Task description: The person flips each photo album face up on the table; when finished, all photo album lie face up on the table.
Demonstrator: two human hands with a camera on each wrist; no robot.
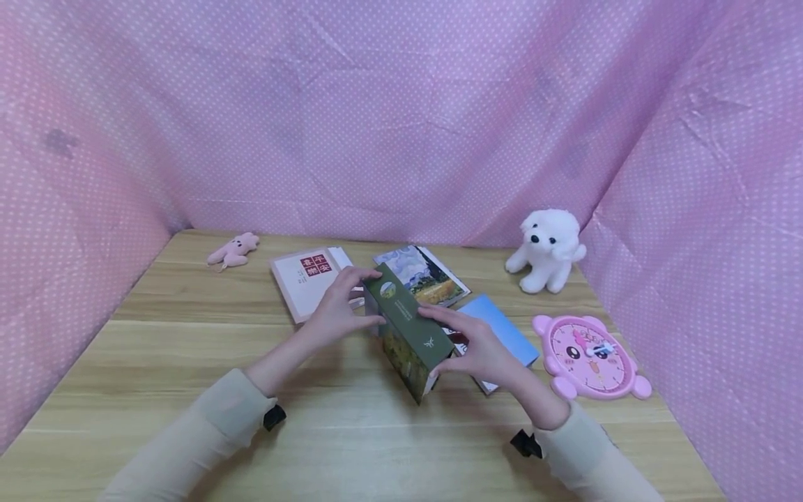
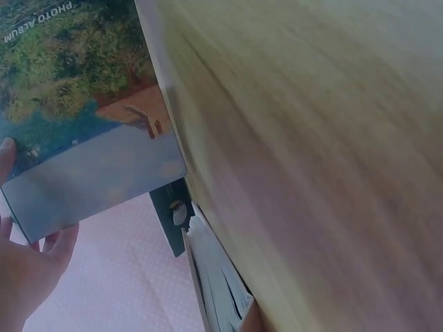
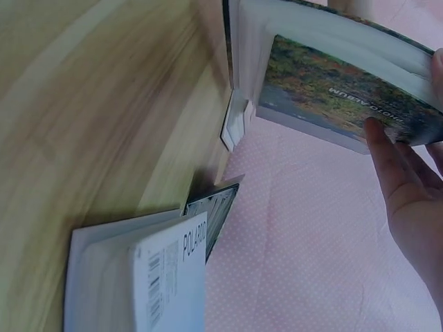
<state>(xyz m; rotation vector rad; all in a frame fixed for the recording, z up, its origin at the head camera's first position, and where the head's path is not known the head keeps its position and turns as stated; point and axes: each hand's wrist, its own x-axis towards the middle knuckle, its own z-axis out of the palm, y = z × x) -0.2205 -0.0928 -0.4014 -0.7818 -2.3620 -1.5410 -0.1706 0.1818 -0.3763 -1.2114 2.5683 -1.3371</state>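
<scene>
Two hands, left (image 1: pixel 339 308) and right (image 1: pixel 482 348), are applied to the hardcover photo album (image 1: pixel 408 322), which is held tilted, green spine up, over the tabletop (image 1: pixel 351 460), left of the pink bear-faced clock (image 1: pixel 592 366). Whether all the weight is borne by the hands cannot be told. Moderate weight and stiff boards are to be expected; the glossy-looking covers may slip, and the page block (image 3: pixel 360 48), exposed on the side facing the clock, may splay and should be treated as the delicate part. Hold is best taken across both boards, close to the spine. At the end farther from the clock, the album is pinched between left thumb and fingers; at the end nearer the clock, it is gripped by the right, fingers laid over the spine, thumb at the corner. Both forearms are angled inward.
</scene>
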